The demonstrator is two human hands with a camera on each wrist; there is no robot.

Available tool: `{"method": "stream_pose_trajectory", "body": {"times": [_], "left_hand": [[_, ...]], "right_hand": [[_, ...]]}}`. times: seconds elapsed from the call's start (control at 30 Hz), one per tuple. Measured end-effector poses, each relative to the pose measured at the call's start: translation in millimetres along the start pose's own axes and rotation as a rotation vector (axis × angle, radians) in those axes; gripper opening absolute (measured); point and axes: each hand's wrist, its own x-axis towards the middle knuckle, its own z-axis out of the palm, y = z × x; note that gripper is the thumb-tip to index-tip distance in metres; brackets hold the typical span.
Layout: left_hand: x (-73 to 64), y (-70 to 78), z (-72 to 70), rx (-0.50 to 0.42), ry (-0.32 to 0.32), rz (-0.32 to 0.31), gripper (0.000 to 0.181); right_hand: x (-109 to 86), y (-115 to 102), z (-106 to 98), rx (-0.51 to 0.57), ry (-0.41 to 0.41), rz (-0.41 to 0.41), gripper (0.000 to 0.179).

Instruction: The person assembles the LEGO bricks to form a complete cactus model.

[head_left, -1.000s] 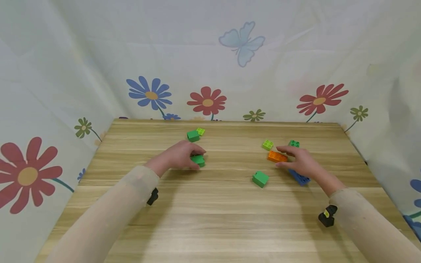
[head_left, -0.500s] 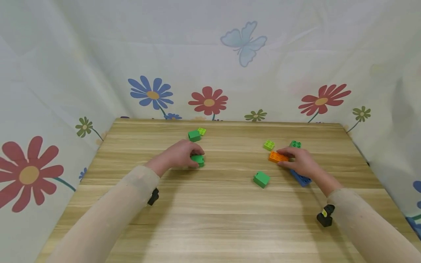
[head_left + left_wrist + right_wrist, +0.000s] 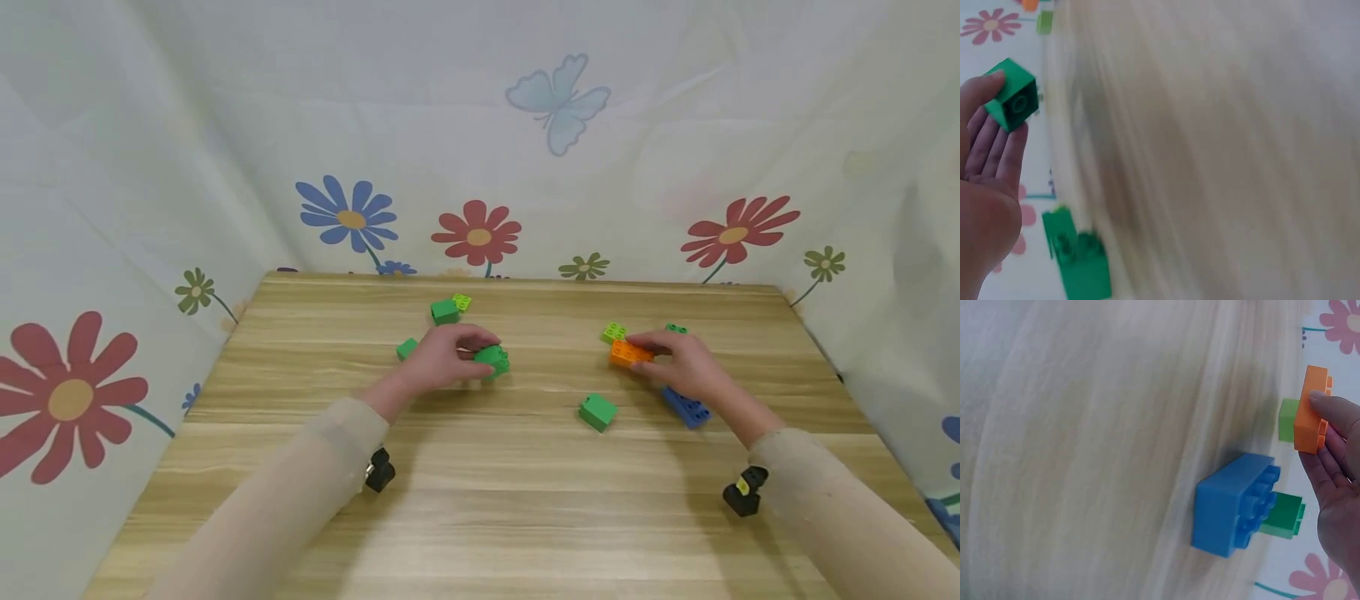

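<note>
My left hand [image 3: 442, 358] pinches a green toy brick [image 3: 491, 361] between thumb and fingers, with its studs toward the right. The left wrist view shows the hollow underside of this held brick [image 3: 1015, 95]. On the right, my right hand [image 3: 690, 364] grips an orange toy brick [image 3: 628, 354] by its right end; the thumb [image 3: 1335, 409] presses its side. A lime brick [image 3: 613, 332] lies just behind the orange one. Near the right hand are a long blue brick [image 3: 686, 407] and a green brick [image 3: 1285, 515], mostly covered by the hand in the head view.
Another green brick [image 3: 597, 412] lies on the wooden table [image 3: 510, 517], between the hands and closer to me. Left of the left hand is a green brick [image 3: 407, 348]. Farther back, a green brick [image 3: 445, 312] touches or nearly touches a lime one [image 3: 462, 302]. A flowered curtain [image 3: 420, 125] hangs behind.
My left hand has moved right and lifted the green brick, uncovering another green brick to its left. The right hand has closed on the orange brick and raised it slightly, tilting it.
</note>
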Motion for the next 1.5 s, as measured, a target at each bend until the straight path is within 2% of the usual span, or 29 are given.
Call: {"method": "stream_pose_trajectory", "body": {"times": [0.1,0.27,0.43,0.63,1.0,1.2,1.5], "left_hand": [[4.0,0.9,13.6,-0.038,0.038,0.006,0.044],[10.1,5.9,33.8,-0.037,0.078,-0.004,0.042],[16.9,8.8,48.6,-0.055,0.084,-0.017,0.041],[22.7,7.8,58.7,-0.033,0.067,-0.035,0.04],[23.8,4.8,61.7,0.004,0.032,-0.037,0.039],[23.5,0.3,57.5,0.004,0.021,-0.016,0.038],[17.7,-5.7,48.9,0.016,0.012,-0.017,0.037]], "right_hand": [[1.6,-5,0,0.007,0.006,-0.02,0.043],[3.8,-11,0,0.026,-0.001,-0.033,0.041],[5.9,-17,0,0.03,-0.001,-0.066,0.04],[7.1,-23,3,0.028,-0.002,-0.104,0.039],[10.3,-30,8,0.067,-0.009,-0.166,0.039],[9.2,-33,8,0.062,-0.006,-0.16,0.039],[8.4,-37,9,0.064,-0.012,-0.155,0.04]]}}
